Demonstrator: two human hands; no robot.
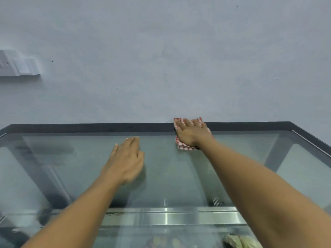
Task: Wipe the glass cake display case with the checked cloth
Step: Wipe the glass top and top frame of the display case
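1. We see the right hand (190, 134) pressing flat on the checked cloth (186, 146) at the display case's (71, 158) far edge.
2. We see the left hand (125, 161) resting open on the glass.

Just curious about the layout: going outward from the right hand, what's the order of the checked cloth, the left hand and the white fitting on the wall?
1. checked cloth: directly under the right hand.
2. left hand: to its left, nearer the camera.
3. white fitting: on the wall, far left.
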